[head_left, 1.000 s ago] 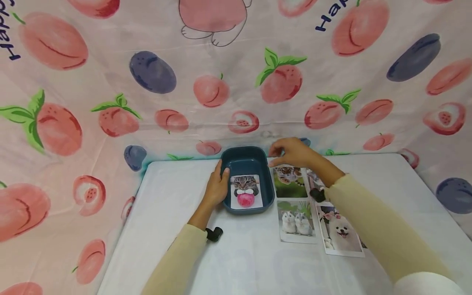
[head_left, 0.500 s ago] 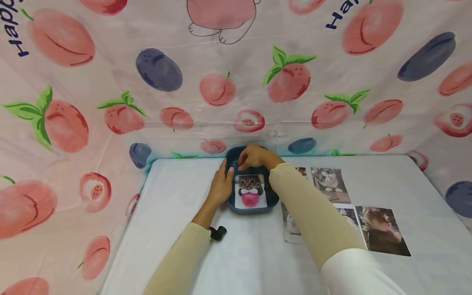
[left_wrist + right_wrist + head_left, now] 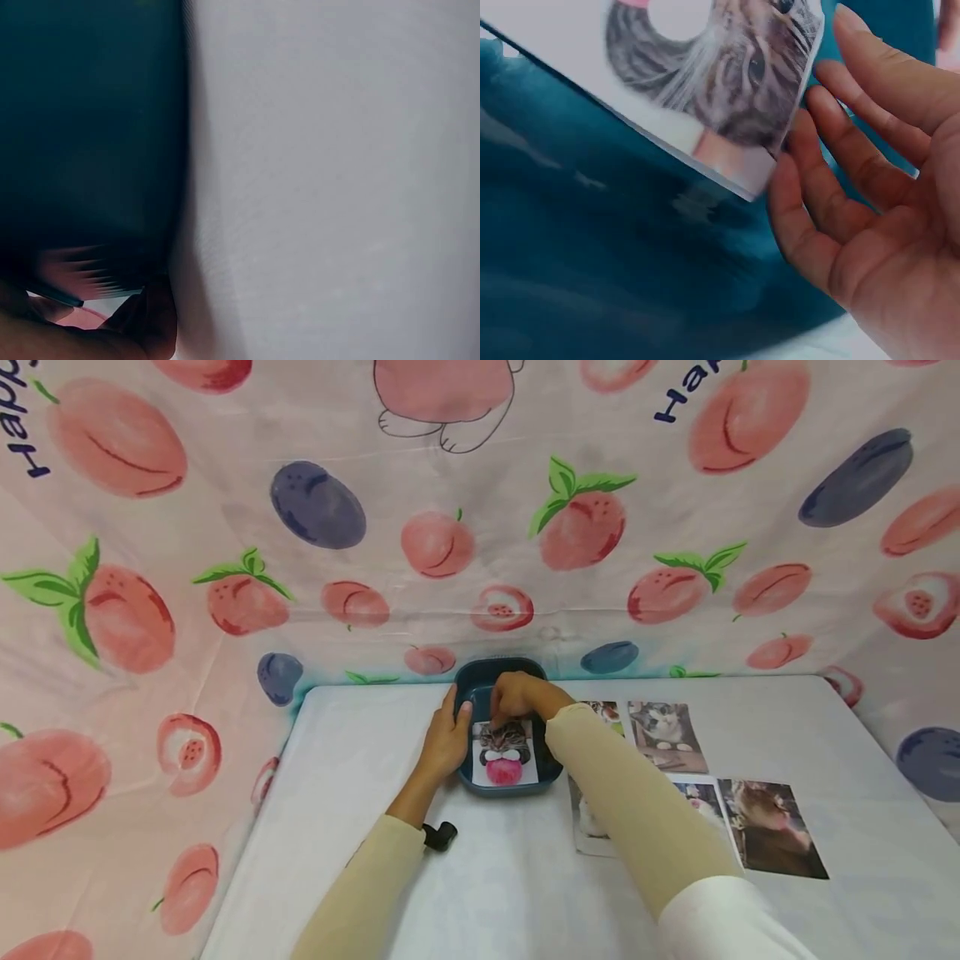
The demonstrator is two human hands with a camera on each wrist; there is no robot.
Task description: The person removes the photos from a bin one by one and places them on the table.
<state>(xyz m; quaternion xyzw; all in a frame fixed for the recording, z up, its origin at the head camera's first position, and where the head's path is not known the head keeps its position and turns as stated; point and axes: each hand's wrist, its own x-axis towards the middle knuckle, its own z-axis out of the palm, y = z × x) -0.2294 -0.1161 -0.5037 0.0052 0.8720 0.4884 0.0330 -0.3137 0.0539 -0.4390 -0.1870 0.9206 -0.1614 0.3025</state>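
Observation:
In the head view, a dark teal plastic box (image 3: pixel 513 792) stands on the white table. My left hand (image 3: pixel 446 742) grips its left side, thumb over the rim and fingers outside. Part of that hand (image 3: pixel 90 334) shows at the bottom of the left wrist view, against the box's dark wall (image 3: pixel 90 135). Inside the box lies a photo card (image 3: pixel 504 758) of a tabby cat with a pink ball; the right wrist view shows a thick edge on this card (image 3: pixel 735 82), like a stack. My right hand (image 3: pixel 521 695) reaches in, its loosely bent fingertips against the card's far edge.
Right of the box, more photo cards lie on the table: a cat card (image 3: pixel 666 733), a dark brown animal card (image 3: pixel 776 828) and others partly under my right sleeve (image 3: pixel 637 802). A peach-print cloth (image 3: pixel 435 460) rises behind the table (image 3: pixel 360 735).
My right hand has come from beyond the box's right rim into the box, then moved down to the cat card's far edge. My left hand keeps its hold on the box.

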